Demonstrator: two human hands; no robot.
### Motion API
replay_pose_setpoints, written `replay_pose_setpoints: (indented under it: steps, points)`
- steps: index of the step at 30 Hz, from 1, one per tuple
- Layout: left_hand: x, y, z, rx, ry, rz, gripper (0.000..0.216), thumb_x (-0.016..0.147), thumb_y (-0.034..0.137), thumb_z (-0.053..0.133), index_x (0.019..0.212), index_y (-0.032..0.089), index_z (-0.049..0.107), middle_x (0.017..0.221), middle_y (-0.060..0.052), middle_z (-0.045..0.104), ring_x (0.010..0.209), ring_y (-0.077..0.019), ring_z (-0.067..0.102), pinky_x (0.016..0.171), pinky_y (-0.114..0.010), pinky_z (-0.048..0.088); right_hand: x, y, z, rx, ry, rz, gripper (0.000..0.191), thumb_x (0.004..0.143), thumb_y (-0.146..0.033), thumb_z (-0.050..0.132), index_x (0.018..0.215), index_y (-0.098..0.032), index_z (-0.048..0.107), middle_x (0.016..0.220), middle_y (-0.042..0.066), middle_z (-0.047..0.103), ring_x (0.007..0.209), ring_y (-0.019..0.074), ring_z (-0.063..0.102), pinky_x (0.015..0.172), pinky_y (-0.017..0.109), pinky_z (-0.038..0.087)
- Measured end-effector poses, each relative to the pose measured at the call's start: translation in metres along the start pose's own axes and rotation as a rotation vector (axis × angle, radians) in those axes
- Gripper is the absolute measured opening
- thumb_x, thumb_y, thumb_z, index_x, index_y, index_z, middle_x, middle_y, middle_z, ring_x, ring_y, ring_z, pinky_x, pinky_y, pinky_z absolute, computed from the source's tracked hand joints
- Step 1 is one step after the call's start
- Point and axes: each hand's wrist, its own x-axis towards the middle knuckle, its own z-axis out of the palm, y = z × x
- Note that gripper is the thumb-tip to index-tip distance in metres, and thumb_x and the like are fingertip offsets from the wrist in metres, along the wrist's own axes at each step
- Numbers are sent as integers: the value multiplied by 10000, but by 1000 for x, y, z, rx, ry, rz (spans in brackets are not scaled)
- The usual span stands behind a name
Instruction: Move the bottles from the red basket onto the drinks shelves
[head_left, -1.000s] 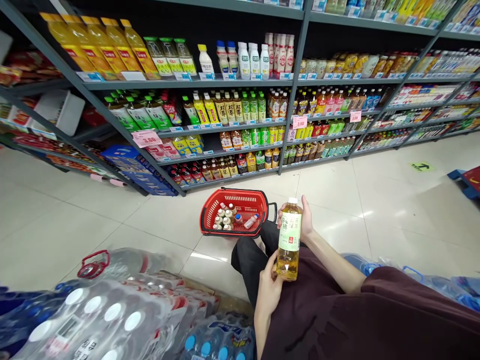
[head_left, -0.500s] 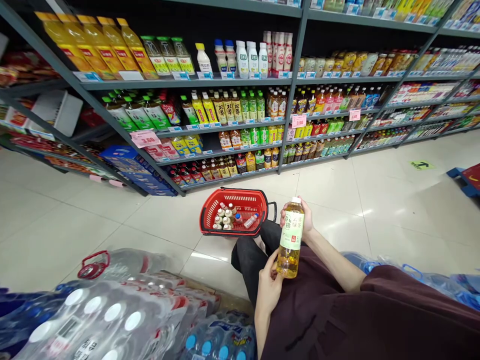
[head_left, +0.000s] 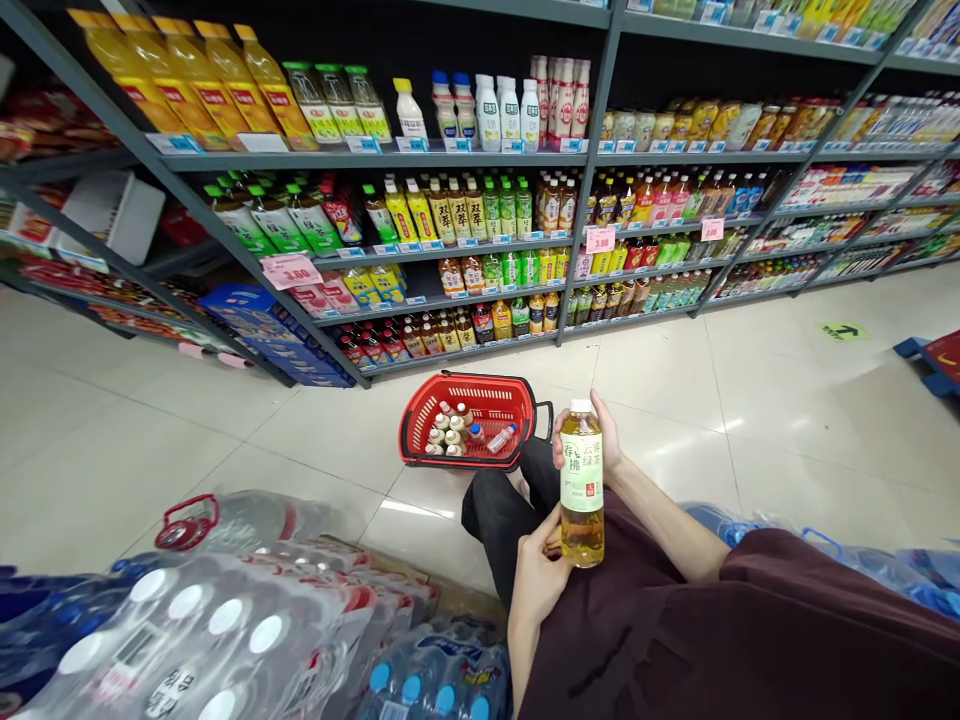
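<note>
Shrink-wrapped water packs [head_left: 210, 630] lay at the left, and a red basket [head_left: 469, 420] stood on the floor ahead. The left hand [head_left: 541, 572] had its grip closed around the base of the tea bottle [head_left: 582, 485], held upright above the lap. The right hand [head_left: 610, 447] clasped its neck. Supporting both ends looked the steadiest way to handle such a tall, smooth bottle.

Both hands hold a tea bottle [head_left: 582, 495] upright over the lap. The left hand [head_left: 541, 575] grips its base and the right hand [head_left: 609, 450] wraps behind its upper part, just under the white cap. Just past the knees a red basket [head_left: 415, 440] sits on the tiled floor [head_left: 135, 440] with small bottles [head_left: 448, 437] inside. Drink-stocked shelves [head_left: 375, 160] rise behind it. Shrink-wrapped water packs [head_left: 195, 630] lie at lower left.
</note>
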Motion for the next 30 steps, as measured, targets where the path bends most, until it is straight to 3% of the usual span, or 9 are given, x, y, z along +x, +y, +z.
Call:
replay_pose_setpoints:
  steps: [6, 12, 20, 23, 27, 30]
  points:
    - [0, 2, 0, 11, -26, 13, 719, 758, 237, 821, 1427, 94, 601, 1050, -107, 820, 907, -231, 766, 903, -335, 612, -2, 0, 0, -59, 16, -37, 591, 928, -716, 421, 807, -180, 638, 587, 72, 724, 467, 215, 692, 414, 276, 515]
    - [-5, 15, 3, -30, -36, 32, 707, 759, 294, 838, 1404, 93, 631, 1024, -118, 821, 933, -270, 767, 942, -401, 610, -7, 1, 7, -41, 57, -65, 556, 932, -693, 439, 837, -185, 643, 629, 61, 716, 491, 213, 685, 459, 302, 540]
    - [-14, 32, 2, -99, -71, 86, 522, 764, 367, 866, 1203, 105, 762, 881, -76, 795, 770, -192, 715, 721, -240, 556, -7, 8, 13, -72, 137, -115, 249, 880, -417, 646, 908, -176, 702, 846, 55, 741, 661, 205, 724, 625, 333, 619]
    - [-17, 40, 1, -124, -68, 108, 527, 748, 452, 875, 1133, 105, 780, 854, -81, 781, 739, -193, 709, 686, -240, 543, -7, 9, 16, -31, 189, -122, 253, 847, -418, 687, 912, -175, 714, 877, 51, 743, 696, 202, 727, 651, 328, 635]
    - [-21, 43, 0, -198, -110, 72, 574, 847, 600, 733, 1181, 133, 742, 936, -127, 787, 686, -222, 757, 638, -274, 570, -10, 11, 19, 76, 224, -148, 245, 812, -430, 725, 913, -208, 709, 869, 22, 737, 669, 170, 702, 620, 302, 630]
    - [-20, 38, -1, -246, -125, 73, 585, 880, 620, 682, 1227, 149, 705, 971, -148, 785, 635, -229, 773, 581, -254, 558, -9, 13, 18, 163, 218, -175, 217, 788, -416, 744, 906, -237, 708, 856, -1, 728, 666, 158, 682, 621, 302, 627]
